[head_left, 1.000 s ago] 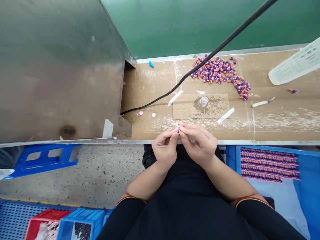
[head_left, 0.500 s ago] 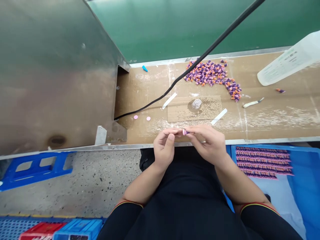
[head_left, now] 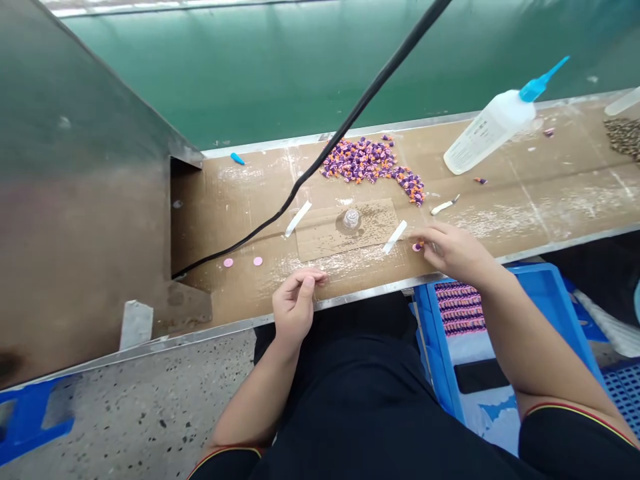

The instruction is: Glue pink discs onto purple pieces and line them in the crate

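Observation:
My right hand (head_left: 453, 252) pinches a small purple, orange and pink piece (head_left: 419, 247) over the bench's front part, right of a white tape strip (head_left: 395, 237). Near the front edge, my left hand (head_left: 295, 303) has its fingers pressed together; whether anything is between the fingertips cannot be made out. A small clear cup (head_left: 351, 219) stands on a wet cardboard piece (head_left: 320, 235). Behind it lies a pile of purple and orange pieces (head_left: 360, 160). Two pink discs (head_left: 257, 261) lie to the left of my left hand.
A white bottle with a blue nozzle (head_left: 487, 130) stands tilted at the back right. A black cable (head_left: 300, 183) crosses above the bench. A metal housing (head_left: 90, 200) is at left. Below the bench's right front, a blue crate (head_left: 540, 293) holds rows of purple and pink pieces (head_left: 457, 308).
My hands have come apart; the right one has moved right with the small piece. The view has shifted right, showing the bottle's nozzle and more of the crate.

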The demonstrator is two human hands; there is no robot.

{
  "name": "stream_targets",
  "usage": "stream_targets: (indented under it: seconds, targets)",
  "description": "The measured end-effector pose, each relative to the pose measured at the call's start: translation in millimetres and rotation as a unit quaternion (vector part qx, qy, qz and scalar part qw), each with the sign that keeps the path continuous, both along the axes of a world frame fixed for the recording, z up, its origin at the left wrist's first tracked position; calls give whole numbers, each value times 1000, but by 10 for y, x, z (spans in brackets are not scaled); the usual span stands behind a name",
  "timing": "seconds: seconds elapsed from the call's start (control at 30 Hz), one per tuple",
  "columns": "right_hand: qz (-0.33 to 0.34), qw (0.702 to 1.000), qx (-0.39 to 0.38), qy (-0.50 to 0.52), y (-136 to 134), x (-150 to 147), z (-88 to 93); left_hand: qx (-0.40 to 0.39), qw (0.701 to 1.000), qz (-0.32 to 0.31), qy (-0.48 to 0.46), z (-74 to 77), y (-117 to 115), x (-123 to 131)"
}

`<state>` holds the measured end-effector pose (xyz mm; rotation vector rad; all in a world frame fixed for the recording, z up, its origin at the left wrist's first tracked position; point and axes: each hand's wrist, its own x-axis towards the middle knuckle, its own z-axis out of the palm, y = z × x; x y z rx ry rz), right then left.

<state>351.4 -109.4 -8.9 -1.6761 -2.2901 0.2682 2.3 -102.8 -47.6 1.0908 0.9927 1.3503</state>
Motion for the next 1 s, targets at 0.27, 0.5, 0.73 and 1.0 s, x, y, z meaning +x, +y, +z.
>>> stream_targets:
  seconds: [0.27,0.5,0.73,1.0]
  targets:
    - [-64,992,11,112,-101,-105,-127,-11,999,16,30,77,28,56]
    - [-382,897,117,192,-973,758,-225,72,987,-45,133,149,118,188]
    - [-680,721,-135,-17,-2227,1666,-593,158,971,-46,173,207,196,346]
    - [-665,675,-315,-43,-2400,1727,-1197,70,979,-23,192,257,178,361]
